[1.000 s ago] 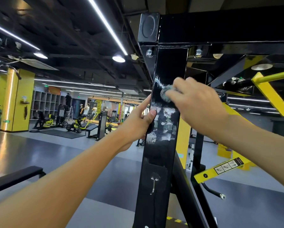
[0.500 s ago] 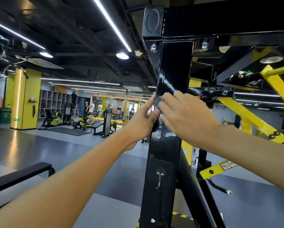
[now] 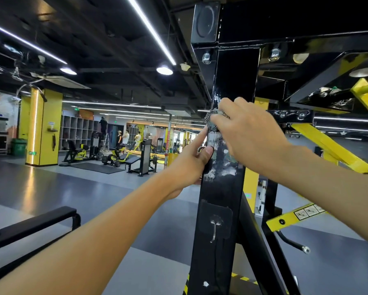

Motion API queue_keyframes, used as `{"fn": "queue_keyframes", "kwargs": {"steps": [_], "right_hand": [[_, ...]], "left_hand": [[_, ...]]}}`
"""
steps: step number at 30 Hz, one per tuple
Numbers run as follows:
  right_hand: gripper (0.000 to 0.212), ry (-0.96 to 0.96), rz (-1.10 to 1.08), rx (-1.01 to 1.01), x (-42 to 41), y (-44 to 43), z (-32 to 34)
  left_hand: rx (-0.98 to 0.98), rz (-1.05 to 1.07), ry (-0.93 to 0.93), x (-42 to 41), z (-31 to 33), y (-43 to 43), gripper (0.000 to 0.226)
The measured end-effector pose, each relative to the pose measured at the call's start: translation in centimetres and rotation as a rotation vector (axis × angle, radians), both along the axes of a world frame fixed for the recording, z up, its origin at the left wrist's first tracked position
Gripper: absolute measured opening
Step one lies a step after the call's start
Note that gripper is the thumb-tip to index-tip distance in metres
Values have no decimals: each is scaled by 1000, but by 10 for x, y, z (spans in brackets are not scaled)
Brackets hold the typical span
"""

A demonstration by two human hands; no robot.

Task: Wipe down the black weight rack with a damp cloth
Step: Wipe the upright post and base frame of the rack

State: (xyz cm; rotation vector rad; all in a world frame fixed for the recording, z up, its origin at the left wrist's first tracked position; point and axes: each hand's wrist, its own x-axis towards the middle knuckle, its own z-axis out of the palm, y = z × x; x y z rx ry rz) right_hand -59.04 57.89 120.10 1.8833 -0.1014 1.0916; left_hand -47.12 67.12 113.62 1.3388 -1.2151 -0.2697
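The black weight rack fills the right half of the view; its upright post [image 3: 232, 81] runs from a top crossbeam [image 3: 296, 20] down to the floor. Pale smeared residue [image 3: 225, 165] marks the post at hand height. My right hand [image 3: 251, 139] holds a small grey wad of cloth [image 3: 210, 121] and presses it against the post's left front edge. My left hand [image 3: 189, 162] grips the post's left edge just below the cloth, thumb on the front face, index finger pointing up toward the cloth. A small metal hook [image 3: 215, 228] is stuck lower on the post.
Yellow machine arms [image 3: 325, 145] stand behind the rack on the right. A black padded bench [image 3: 29, 226] juts in at lower left. Across the grey floor are gym machines [image 3: 117, 154], several people [image 3: 125, 137], a yellow pillar [image 3: 42, 126] and lockers.
My right hand slid the cloth from the post's front face to its left edge, then slightly up. The left hand kept its grip, and the camera moved a little closer.
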Motion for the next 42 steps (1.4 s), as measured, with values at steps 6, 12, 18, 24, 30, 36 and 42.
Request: {"fn": "queue_keyframes", "kwargs": {"steps": [6, 12, 18, 24, 30, 36, 42], "right_hand": [[27, 111, 30, -94, -1, -1, -10], [25, 45, 14, -42, -12, -5, -28], [26, -38, 10, 71, -20, -6, -33], [27, -45, 36, 79, -25, -5, -34], [23, 81, 9, -40, -14, 3, -45], [26, 52, 23, 58, 5, 10, -57], [25, -110, -26, 107, -5, 10, -39]], "left_hand": [[-13, -9, -31, 5, -7, -1, 44], [-22, -49, -19, 3, -13, 0, 57], [-50, -56, -9, 0, -17, 1, 55], [-50, -69, -2, -1, -23, 0, 59], [-46, -61, -57, -2, -24, 1, 59], [-24, -38, -85, 2, -29, -1, 56], [-32, -43, -85, 3, -33, -2, 52]]}}
